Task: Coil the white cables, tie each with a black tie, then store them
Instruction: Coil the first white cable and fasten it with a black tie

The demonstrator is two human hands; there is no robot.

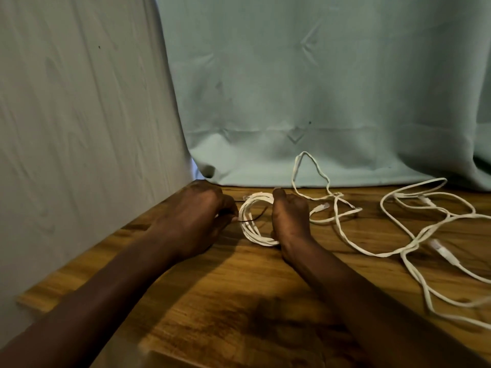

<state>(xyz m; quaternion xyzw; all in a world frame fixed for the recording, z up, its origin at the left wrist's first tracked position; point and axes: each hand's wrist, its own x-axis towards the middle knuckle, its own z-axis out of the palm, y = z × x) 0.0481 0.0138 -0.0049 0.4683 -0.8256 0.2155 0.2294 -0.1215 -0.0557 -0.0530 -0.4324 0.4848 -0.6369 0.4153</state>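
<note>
White coil (pixel 252 221) between both hands — black tie (pixel 253 218) across.

Grained wooden table (pixel 239 282), matt cloth backdrop (pixel 305 88).

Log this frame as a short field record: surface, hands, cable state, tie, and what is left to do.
surface: wooden table, pale cloth backdrop behind
left hand: pinching the black tie at the coil's left edge
right hand: gripping the right side of the coiled cable
coiled cable: one small coil, between the hands, on the table
tie: thin, lying across the coil, not visibly fastened
loose cables: uncoiled and tangled, right of the hands
remaining: fasten the tie, coil the loose cables, store all
</note>
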